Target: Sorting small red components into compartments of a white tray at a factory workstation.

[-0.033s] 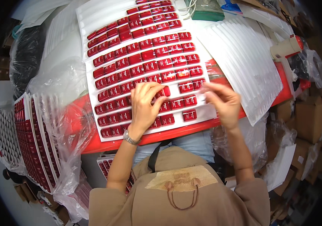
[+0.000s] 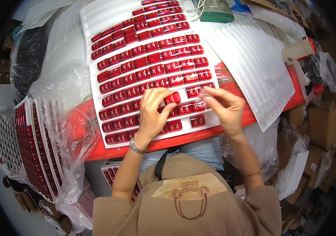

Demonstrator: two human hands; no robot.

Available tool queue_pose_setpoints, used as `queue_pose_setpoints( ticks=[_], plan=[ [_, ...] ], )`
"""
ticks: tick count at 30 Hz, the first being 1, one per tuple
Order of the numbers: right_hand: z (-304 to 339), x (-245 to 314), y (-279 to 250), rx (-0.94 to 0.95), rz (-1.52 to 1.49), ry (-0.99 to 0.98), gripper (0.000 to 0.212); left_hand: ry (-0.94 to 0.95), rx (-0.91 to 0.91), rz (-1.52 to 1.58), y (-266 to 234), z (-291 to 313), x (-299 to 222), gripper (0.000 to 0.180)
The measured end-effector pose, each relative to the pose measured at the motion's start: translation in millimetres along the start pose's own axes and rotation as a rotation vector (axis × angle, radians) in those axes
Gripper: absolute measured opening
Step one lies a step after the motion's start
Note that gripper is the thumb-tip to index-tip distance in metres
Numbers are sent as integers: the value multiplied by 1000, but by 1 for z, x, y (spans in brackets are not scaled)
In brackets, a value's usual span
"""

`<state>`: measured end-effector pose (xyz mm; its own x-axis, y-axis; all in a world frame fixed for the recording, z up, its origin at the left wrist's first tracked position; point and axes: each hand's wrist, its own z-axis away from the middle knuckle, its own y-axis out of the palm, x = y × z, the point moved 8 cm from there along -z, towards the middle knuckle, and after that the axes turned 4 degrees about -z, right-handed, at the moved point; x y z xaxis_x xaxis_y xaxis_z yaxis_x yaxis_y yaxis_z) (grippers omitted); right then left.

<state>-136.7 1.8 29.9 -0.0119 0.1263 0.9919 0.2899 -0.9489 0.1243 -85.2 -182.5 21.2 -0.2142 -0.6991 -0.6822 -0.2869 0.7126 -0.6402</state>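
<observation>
Far to the left of the white tray (image 2: 97,15) stands a bundle of filled trays on edge (image 2: 34,145), wrapped in clear plastic (image 2: 73,129); how many trays it packs cannot be counted, though several white edges show; the white tray itself lies on the red counter (image 2: 266,114) and carries red rectangular pieces (image 2: 152,59) in about a dozen slanting rows, too many and too fisheye-bent for an exact count, with the upper left rows of pockets bare; at the tray's near edge the left hand (image 2: 152,114), a watch (image 2: 137,147) on its wrist, pinches one red piece (image 2: 172,98) between thumb and fingertips, just above a pocket in the lower rows; to do this well it seems best to keep the piece square to the pocket, press it flat and avoid nudging its seated neighbours; just right of that, the right hand (image 2: 225,108) hovers over the tray's lower right corner with its fingers drawn together, perhaps on something small and clear, but I cannot tell what, if anything, it grips; right of the tray lies one stack of empty ribbed white trays (image 2: 254,67), and beyond it one cream and red tape dispenser (image 2: 300,49); two hands, one tray in work.
</observation>
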Motion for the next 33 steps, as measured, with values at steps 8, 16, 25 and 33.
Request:
queue_pose_setpoints(
  ticks=[8,16,25,33],
  plan=[
    [3,28,36,251,592,-451,21,-379,-68,646,16,21,18,28],
    [-16,-19,32,192,160,-104,21,-209,-11,372,15,-2,-2,29],
    [-26,-38,27,132,-9,79,10,-110,63,344,12,1,-4,30],
    [-8,-18,31,128,-49,151,17,-71,0,336,-1,3,-13,32]
  ],
)
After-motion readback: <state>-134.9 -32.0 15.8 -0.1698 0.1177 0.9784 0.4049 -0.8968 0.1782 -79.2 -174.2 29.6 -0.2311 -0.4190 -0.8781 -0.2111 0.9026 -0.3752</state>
